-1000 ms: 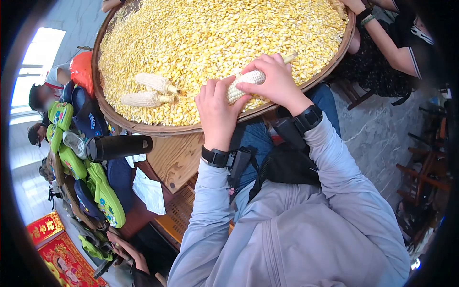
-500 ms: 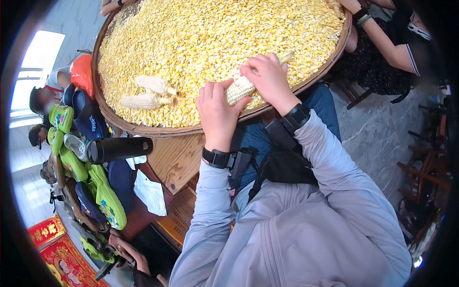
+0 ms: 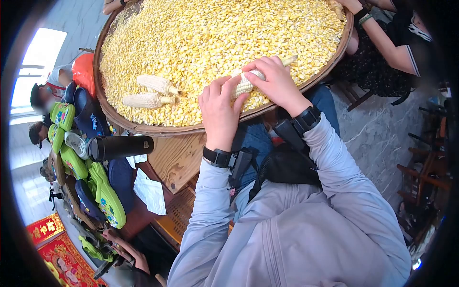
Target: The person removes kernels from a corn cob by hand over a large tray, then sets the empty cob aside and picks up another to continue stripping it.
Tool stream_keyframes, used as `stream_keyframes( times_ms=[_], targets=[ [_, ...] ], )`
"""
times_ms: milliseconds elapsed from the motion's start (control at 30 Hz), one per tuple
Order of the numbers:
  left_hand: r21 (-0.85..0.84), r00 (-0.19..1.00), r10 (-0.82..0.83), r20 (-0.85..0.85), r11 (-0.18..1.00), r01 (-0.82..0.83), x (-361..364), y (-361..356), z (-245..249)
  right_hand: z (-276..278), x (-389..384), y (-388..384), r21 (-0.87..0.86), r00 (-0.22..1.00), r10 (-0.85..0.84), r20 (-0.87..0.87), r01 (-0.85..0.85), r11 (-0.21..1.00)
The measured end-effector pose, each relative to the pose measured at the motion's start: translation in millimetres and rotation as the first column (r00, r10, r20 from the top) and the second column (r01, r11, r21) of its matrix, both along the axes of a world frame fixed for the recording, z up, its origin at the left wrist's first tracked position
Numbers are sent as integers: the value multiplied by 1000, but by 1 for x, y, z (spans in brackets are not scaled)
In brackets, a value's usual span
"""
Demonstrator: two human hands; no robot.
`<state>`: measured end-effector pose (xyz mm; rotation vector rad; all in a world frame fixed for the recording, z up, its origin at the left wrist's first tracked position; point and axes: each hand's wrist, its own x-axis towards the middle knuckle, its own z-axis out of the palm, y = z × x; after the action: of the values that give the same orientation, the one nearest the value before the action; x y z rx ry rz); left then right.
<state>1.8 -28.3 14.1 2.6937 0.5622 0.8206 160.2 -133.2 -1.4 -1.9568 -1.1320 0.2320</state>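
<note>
A pale corn cob point(image 3: 244, 87) lies between my two hands, over the near edge of a large round tray point(image 3: 189, 130) full of loose yellow kernels point(image 3: 210, 43). My left hand point(image 3: 221, 110) has its thumb and fingers around the cob's lower left end. My right hand point(image 3: 275, 80) grips the upper right part, fingers curled over it, with the cob's stalk sticking out beyond them. To the left, two bare cobs, one point(image 3: 154, 84) above the other point(image 3: 145, 100), rest on the kernels.
A black bottle point(image 3: 122, 148), a wooden surface point(image 3: 177, 160), green shoes point(image 3: 106, 196) and a white paper point(image 3: 149, 192) are at the left. A red bag point(image 3: 83, 71) touches the tray's left side. Another person's arm point(image 3: 382, 45) reaches the tray's right rim.
My right hand has shifted slightly right along the cob, and its wrist has moved right as well. My left hand has moved slightly right, its fingers now more bent over the cob.
</note>
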Motion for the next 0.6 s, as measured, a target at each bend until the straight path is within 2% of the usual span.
stream_keyframes(
  times_ms=[133, 200, 300, 533, 600],
  targets=[
    [20, 998, 16, -63, 1000, -14, -1, -1, 2, -5, 9, -1, 29, 999, 48, 6, -48, 998],
    [32, 993, 47, -110, 999, -44, 0, -3, 5, -5, 14, -4, 100, 990, 138, -19, -135, 986],
    [-43, 998, 61, -20, 997, -61, 2, -3, 0, -4, 18, -7, 113, 981, 189, -38, -184, 976],
    [-50, 995, 75, -69, 996, -79, 2, -3, 2, 3, 10, -2, 5, 991, 134, 12, -135, 991],
    [-62, 994, 75, -74, 995, -80, 2, -4, 3, 1, 6, 4, -70, 1000, 15, 9, -15, 997]
  ],
)
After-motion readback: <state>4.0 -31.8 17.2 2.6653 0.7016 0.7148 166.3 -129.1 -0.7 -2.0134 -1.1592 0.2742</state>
